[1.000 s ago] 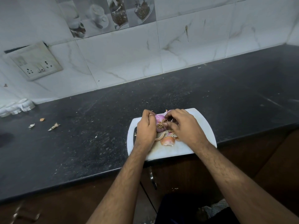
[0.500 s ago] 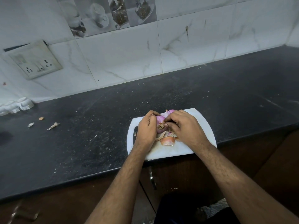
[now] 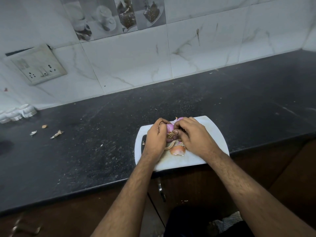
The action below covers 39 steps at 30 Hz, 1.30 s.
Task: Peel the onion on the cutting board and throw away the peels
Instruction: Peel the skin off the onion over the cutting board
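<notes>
Hardly anything has moved since a second ago, honestly: both hands stay bunched over the same spot, and the right thumb has crept a bit closer onto the root tuft. The left hand (image 3: 154, 136) has its fingers curled round the small purple-pink onion (image 3: 169, 130), gripping it from the left side. The right hand (image 3: 194, 135) pinches at the onion's stringy brown root end, fingers folded over the top. So the onion sits squeezed between both hands, over the far-left part of the white plastic cutting board (image 3: 214, 134).

A few loose orange-brown peels (image 3: 177, 150) lie on the board just below the hands, touching each other.

The board sits right at the near edge of the dark speckled stone countertop (image 3: 102, 142), its front edge about level with the counter lip. Lots of open counter to the left and behind, and some to the right too. Far left there are some small pale skin scraps (image 3: 57, 134) on the counter, well apart from the board, and a white electrical socket plate (image 3: 38, 65) is on the marble-look tiled wall (image 3: 205, 48).
</notes>
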Available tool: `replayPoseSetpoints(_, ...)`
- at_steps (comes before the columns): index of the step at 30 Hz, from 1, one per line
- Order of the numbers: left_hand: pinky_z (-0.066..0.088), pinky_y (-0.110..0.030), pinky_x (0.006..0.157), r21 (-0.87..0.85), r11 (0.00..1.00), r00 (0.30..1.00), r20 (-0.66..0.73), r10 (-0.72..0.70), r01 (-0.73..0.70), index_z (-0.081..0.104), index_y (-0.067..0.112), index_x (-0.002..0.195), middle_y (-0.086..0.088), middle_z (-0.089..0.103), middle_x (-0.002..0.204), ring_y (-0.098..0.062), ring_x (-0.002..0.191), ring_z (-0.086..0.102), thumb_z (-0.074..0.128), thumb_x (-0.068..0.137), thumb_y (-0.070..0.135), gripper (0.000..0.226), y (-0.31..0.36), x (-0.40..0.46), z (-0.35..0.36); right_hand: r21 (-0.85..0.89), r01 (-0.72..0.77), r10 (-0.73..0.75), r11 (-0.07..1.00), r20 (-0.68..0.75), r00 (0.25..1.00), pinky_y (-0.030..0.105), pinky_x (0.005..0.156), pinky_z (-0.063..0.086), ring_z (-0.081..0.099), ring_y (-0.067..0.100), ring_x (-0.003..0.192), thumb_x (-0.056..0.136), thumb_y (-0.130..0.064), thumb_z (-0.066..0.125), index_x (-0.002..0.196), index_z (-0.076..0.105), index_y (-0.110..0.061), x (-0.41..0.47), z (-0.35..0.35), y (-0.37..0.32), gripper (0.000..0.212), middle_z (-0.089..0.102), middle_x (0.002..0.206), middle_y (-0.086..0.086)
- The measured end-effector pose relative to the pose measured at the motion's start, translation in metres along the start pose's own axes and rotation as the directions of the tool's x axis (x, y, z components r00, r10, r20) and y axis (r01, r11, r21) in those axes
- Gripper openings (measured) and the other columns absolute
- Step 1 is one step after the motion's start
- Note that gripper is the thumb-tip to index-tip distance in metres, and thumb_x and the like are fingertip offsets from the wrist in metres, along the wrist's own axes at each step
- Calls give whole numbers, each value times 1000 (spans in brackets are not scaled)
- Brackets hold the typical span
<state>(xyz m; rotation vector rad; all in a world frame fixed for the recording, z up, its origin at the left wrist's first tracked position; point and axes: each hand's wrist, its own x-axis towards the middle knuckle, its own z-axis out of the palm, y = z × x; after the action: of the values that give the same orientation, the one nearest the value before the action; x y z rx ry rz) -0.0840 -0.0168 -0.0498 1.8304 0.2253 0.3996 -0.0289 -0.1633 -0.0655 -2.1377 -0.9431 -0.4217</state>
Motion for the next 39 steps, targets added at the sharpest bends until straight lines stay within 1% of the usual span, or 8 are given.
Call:
replayPoseSetpoints(5,53,-15,64,43,999,1000,3,13,-13,63,1,104,-4,70,89,0,72,67,36,112,13,30,-5,2,0,-126,6,2,992,68,998,25,76,29,46,14,99,100,-13,53,105,60,-17,1,-2,-4,10,58,106,-7)
replayPoseSetpoints(9,58,-22,64,86,996,1000,5,20,-20,59,3,107,-22,74,99,-19,76,75,34,115,31,39,-12,7,4,-157,-2,17,988,97,995,24,77,26,45,13,102,101,-14,51,109,59,-17,1,-3,-5,12,57,110,-7)
replayPoseSetpoints(17,40,-14,60,218,976,999,-42,20,-10,50,16,91,2,60,79,-6,67,57,36,114,40,36,-11,10,4,-116,20,-5,993,128,992,28,83,35,45,13,102,98,-13,54,102,57,-19,0,-4,-7,8,56,106,-7)
replayPoseSetpoints(24,44,-10,56,178,984,999,-47,12,-3,49,9,95,0,60,81,6,57,64,41,114,37,35,2,2,5,-123,-6,22,992,130,991,24,81,30,43,10,104,99,-12,52,104,56,-20,1,-4,-7,10,54,107,-9)
replayPoseSetpoints(28,44,-29,76,117,993,999,-45,21,-16,51,13,96,2,63,87,-7,76,57,47,112,27,21,-9,7,2,-141,-59,71,988,81,994,26,72,24,44,14,99,97,-6,49,102,52,-21,1,-3,-6,16,52,105,-6)
replayPoseSetpoints(30,50,-25,84,16,998,998,37,55,-55,55,14,112,-3,69,107,-10,93,63,45,110,15,10,-11,6,0,-120,-83,92,989,66,994,29,74,30,45,15,97,96,-5,49,97,47,-25,1,-3,-6,20,51,101,-8)
replayPoseSetpoints(34,53,-24,94,-48,993,975,188,119,-111,63,19,122,0,71,114,-9,102,66,40,114,22,24,-13,5,-1,-13,-144,145,989,29,989,41,85,49,54,14,97,99,-11,52,103,52,-24,2,-2,-1,13,60,100,-9)
replayPoseSetpoints(39,48,-13,86,-43,997,986,151,76,-70,64,7,115,1,68,102,1,91,61,39,115,23,30,-15,6,2,3,-110,109,994,57,992,35,91,47,55,12,109,104,-42,43,117,63,-20,1,-1,-3,33,64,113,-6)
